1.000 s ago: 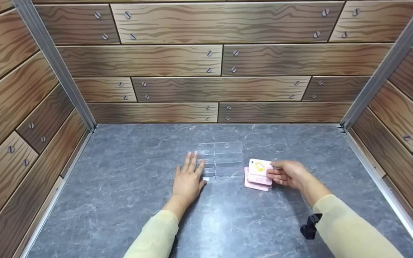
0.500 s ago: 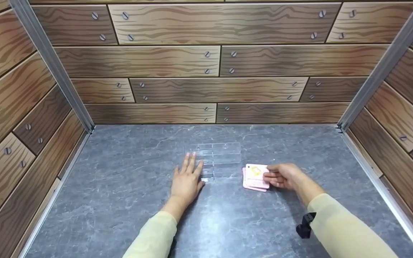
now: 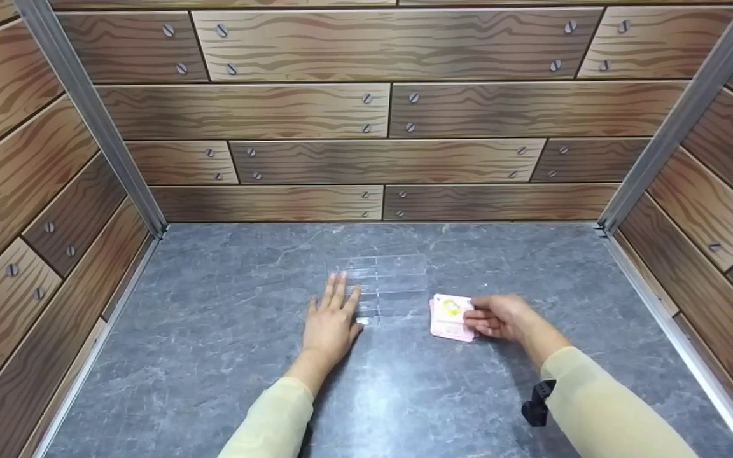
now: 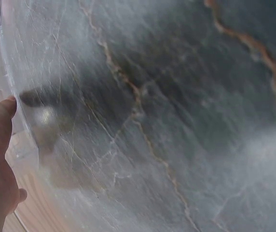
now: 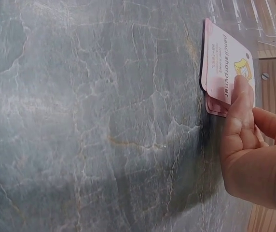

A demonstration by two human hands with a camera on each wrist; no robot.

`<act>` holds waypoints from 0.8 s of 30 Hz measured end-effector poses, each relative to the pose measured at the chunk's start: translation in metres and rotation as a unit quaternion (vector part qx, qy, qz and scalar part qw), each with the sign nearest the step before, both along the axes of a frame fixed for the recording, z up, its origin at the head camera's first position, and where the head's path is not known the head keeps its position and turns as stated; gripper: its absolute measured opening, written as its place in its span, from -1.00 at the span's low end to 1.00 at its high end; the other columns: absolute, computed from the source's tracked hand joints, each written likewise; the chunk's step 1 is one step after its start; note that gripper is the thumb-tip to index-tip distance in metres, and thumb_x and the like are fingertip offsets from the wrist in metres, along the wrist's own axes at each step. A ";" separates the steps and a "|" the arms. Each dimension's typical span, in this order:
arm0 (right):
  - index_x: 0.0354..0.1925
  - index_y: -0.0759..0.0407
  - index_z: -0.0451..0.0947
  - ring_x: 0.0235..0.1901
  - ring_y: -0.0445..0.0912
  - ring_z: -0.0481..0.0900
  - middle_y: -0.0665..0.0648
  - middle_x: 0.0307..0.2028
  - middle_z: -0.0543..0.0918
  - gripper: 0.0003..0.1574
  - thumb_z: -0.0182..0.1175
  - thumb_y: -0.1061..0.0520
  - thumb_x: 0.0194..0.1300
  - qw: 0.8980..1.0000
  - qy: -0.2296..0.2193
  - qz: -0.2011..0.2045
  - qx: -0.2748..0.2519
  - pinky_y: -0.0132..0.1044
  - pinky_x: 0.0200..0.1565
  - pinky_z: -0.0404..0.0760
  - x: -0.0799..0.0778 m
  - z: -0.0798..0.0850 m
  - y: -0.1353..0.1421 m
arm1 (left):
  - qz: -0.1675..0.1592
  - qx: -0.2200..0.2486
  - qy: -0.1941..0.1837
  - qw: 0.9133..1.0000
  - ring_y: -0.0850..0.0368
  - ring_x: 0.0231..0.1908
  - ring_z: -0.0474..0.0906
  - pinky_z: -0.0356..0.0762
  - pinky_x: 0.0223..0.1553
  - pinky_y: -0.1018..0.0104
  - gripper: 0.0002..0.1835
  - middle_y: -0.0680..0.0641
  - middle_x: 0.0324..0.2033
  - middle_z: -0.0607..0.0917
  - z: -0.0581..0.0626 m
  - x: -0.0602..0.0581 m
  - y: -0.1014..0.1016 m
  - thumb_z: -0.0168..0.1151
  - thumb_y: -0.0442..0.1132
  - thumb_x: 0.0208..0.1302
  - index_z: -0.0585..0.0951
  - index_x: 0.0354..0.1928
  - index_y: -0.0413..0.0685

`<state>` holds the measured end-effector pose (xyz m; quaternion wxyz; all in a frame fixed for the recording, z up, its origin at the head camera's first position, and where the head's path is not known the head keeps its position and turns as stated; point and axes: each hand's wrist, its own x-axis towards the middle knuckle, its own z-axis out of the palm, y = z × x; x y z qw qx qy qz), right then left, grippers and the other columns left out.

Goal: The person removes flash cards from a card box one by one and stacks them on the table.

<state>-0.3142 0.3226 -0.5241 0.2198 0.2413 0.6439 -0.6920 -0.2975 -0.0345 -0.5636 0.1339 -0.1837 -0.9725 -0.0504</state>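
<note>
My right hand (image 3: 503,316) pinches the right edge of a square flash card (image 3: 450,312), pink and white with a yellow picture. In the right wrist view the card (image 5: 222,63) carries the words "pencil sharpener" and has a punched hole in one corner. Another pink card (image 5: 216,106) shows underneath it, mostly covered. Flat and with fingers spread, my left hand (image 3: 330,324) rests at the left side of a clear plastic rack (image 3: 401,283) with rows of slots. In the left wrist view the thumb lies against the edge of that rack (image 4: 26,145).
Grey marbled tabletop (image 3: 214,356) spreads around both hands. Wood-patterned panels (image 3: 315,108) stand at the back and sides, with metal strips at the corners. A black wrist camera (image 3: 537,404) hangs at the right sleeve.
My right hand has lowered the pencil sharpener card toward me and slightly left, so it now covers more of the pink card below. The left hand has stayed in place.
</note>
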 end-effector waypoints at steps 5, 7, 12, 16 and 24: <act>0.15 0.36 0.46 -0.46 -0.10 0.83 0.15 -0.43 0.82 -0.72 0.05 0.20 0.63 1.000 0.005 0.004 0.001 -0.39 -0.37 0.75 0.001 0.000 -0.001 | 0.002 -0.003 -0.004 1.000 -0.16 0.63 0.04 0.39 0.38 -0.33 -0.21 -0.18 0.64 0.20 0.000 0.000 0.000 0.37 0.17 0.40 0.42 0.58 0.06; 0.16 0.37 0.45 -0.46 -0.10 0.83 0.15 -0.43 0.82 -0.71 0.05 0.20 0.63 1.000 0.009 0.003 0.002 -0.39 -0.37 0.75 0.001 0.000 -0.001 | 0.002 -0.005 -0.005 1.000 -0.16 0.63 0.04 0.39 0.38 -0.34 -0.21 -0.18 0.64 0.19 0.000 0.000 0.000 0.36 0.17 0.41 0.41 0.58 0.07; 0.22 0.40 0.42 -0.45 -0.09 0.83 0.16 -0.41 0.82 -0.64 0.06 0.19 0.63 1.000 0.012 0.004 0.003 -0.38 -0.37 0.76 0.001 0.000 -0.001 | 0.003 -0.008 -0.008 1.000 -0.16 0.63 0.03 0.38 0.38 -0.34 -0.20 -0.19 0.64 0.18 0.001 0.000 0.000 0.35 0.18 0.41 0.40 0.59 0.08; 0.34 0.46 0.40 -0.45 -0.08 0.83 0.18 -0.40 0.83 -0.51 0.10 0.18 0.62 1.000 0.011 -0.003 0.005 -0.35 -0.34 0.78 0.001 0.001 0.001 | 0.001 -0.005 -0.004 1.000 -0.17 0.63 0.04 0.38 0.38 -0.34 -0.20 -0.19 0.64 0.19 0.001 -0.001 0.000 0.36 0.17 0.41 0.40 0.59 0.07; 0.51 0.49 0.22 -0.37 -0.08 0.84 0.15 -0.31 0.84 -0.34 0.05 0.15 0.65 0.999 0.034 -0.004 0.021 -0.32 -0.27 0.79 0.002 0.007 0.004 | -0.004 0.007 0.000 1.000 -0.17 0.63 0.06 0.41 0.36 -0.34 -0.20 -0.19 0.63 0.22 0.000 -0.008 0.003 0.40 0.15 0.38 0.43 0.57 0.06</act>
